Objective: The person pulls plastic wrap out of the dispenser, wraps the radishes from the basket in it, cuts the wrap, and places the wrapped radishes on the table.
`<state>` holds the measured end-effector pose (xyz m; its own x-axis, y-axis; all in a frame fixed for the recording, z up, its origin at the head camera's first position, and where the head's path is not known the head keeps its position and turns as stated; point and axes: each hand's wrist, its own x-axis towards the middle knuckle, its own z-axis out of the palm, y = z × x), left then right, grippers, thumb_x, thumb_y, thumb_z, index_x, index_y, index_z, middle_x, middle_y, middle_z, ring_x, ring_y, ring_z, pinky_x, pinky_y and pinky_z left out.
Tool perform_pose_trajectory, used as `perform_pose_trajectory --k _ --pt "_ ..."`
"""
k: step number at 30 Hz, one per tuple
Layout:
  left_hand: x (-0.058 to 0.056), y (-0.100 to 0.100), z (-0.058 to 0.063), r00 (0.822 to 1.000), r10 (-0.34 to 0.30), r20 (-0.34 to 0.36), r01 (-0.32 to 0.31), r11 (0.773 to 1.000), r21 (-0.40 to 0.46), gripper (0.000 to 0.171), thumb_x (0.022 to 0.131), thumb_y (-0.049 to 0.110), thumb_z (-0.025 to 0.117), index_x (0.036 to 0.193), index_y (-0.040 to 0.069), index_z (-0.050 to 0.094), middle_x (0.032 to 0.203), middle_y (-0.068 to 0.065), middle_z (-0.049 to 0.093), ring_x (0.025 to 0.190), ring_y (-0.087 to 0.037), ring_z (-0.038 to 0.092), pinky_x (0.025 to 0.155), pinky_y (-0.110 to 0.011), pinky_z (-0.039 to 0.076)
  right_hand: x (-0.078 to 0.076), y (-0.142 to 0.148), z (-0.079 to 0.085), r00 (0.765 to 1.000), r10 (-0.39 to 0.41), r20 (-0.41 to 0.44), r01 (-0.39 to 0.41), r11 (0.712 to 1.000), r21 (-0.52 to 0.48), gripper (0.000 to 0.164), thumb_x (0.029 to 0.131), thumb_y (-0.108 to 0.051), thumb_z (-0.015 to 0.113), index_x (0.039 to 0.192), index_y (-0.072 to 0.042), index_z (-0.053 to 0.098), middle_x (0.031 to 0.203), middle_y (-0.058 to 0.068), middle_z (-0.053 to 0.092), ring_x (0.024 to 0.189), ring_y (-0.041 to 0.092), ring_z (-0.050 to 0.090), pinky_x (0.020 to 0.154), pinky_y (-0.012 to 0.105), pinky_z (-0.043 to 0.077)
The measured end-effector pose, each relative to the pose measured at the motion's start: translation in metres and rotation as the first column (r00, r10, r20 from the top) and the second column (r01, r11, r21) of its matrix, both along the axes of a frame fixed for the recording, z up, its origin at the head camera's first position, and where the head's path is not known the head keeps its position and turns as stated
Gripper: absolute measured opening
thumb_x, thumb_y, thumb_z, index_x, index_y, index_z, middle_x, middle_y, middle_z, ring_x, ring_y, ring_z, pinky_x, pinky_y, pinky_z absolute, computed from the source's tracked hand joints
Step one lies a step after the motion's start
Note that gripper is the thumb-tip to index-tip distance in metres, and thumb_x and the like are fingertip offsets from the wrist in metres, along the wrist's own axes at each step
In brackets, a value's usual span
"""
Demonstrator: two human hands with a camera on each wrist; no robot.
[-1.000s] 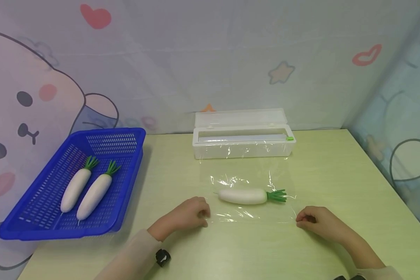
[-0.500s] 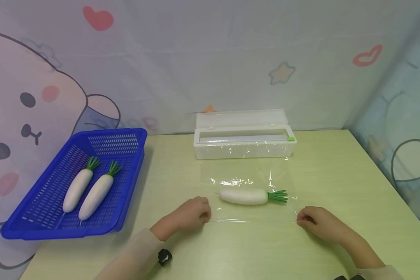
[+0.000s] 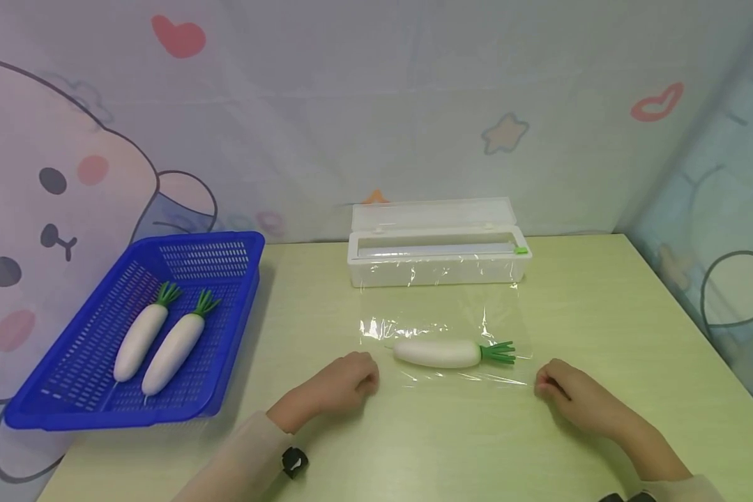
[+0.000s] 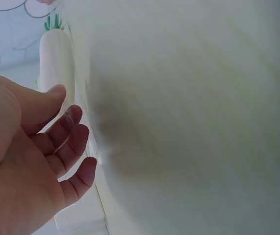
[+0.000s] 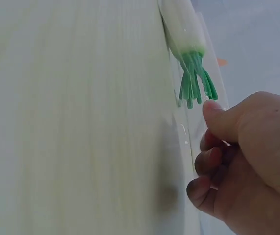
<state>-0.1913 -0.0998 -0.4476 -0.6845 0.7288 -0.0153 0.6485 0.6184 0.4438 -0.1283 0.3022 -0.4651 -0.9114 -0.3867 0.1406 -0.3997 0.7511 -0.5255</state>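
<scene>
A white radish (image 3: 436,353) with green leaf stalks lies sideways on a sheet of clear plastic wrap (image 3: 414,328), which runs out of a white wrap box (image 3: 439,272) behind it. At the near left corner of the wrap, my left hand (image 3: 339,383) pinches the edge. My right hand (image 3: 580,401) pinches the near right corner, beyond the green stalks. In the left wrist view a bit of film shows at the fingertips (image 4: 74,111). The right wrist view has the stalks (image 5: 193,81) just beyond my thumb; the pinched film itself is hard to see.
At the left stands a blue plastic basket (image 3: 235,348) with two more white radishes (image 3: 172,354). The box's clear lid (image 3: 433,213) stands raised near the back curtain. A green slider (image 3: 521,250) sits at the box's right end.
The near edge of the wrap has shifted back toward the radish. My right hand has moved slightly up and away; the left fingers have closed on the edge. The radish stays put.
</scene>
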Motion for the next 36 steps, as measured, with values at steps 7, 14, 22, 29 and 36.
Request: perform_pose_trajectory --k 7,14,22,29,36 --pt "0.0 -0.001 0.003 1.0 0.028 -0.01 -0.028 0.999 0.037 0.014 0.091 -0.001 0.056 0.084 0.011 0.058 0.083 0.004 0.051 0.082 -0.014 0.048 0.076 -0.031 0.045 -0.005 -0.001 0.001 0.986 0.015 -0.165 -0.018 1.0 -0.021 0.02 0.088 0.004 0.063 0.086 -0.013 0.052 0.093 -0.004 0.049 0.078 0.0 0.042 0.063 0.022 0.043" --pt "-0.005 -0.002 0.008 0.998 0.058 -0.002 -0.058 0.994 0.093 0.012 0.092 0.002 0.058 0.083 0.009 0.057 0.083 0.002 0.052 0.082 -0.015 0.048 0.076 -0.032 0.045 -0.01 -0.002 0.005 0.988 -0.018 -0.156 0.009 0.999 -0.053 0.015 0.092 0.003 0.058 0.089 -0.009 0.05 0.079 -0.006 0.043 0.07 -0.001 0.037 0.059 0.019 0.035" --pt "-0.014 -0.002 0.013 0.99 0.108 0.086 -0.119 0.983 0.142 0.011 0.095 0.002 0.054 0.087 0.007 0.057 0.086 0.0 0.054 0.083 -0.016 0.05 0.074 -0.032 0.045 -0.02 -0.004 0.01 0.993 -0.041 -0.108 0.036 0.998 -0.049 0.012 0.094 0.001 0.055 0.089 -0.007 0.048 0.075 -0.004 0.043 0.069 0.001 0.038 0.059 0.02 0.036" --pt "-0.02 0.0 0.016 0.985 0.125 0.118 -0.145 0.973 0.181 0.01 0.096 0.002 0.054 0.087 0.007 0.055 0.085 0.0 0.054 0.08 -0.015 0.049 0.072 -0.03 0.045 -0.028 -0.006 0.013 0.996 -0.053 -0.068 0.049 0.996 -0.068 0.01 0.096 0.0 0.052 0.09 -0.006 0.048 0.074 -0.002 0.045 0.066 0.002 0.037 0.057 0.021 0.035" --pt "-0.025 0.002 0.017 0.978 0.144 0.149 -0.171 0.967 0.19 0.012 0.096 0.001 0.053 0.085 0.007 0.054 0.084 0.0 0.053 0.079 -0.015 0.048 0.07 -0.027 0.043 -0.034 -0.006 0.016 0.998 -0.057 -0.039 0.055 0.997 -0.062 0.007 0.098 -0.003 0.051 0.092 -0.005 0.048 0.076 -0.001 0.047 0.067 0.003 0.038 0.058 0.022 0.036"
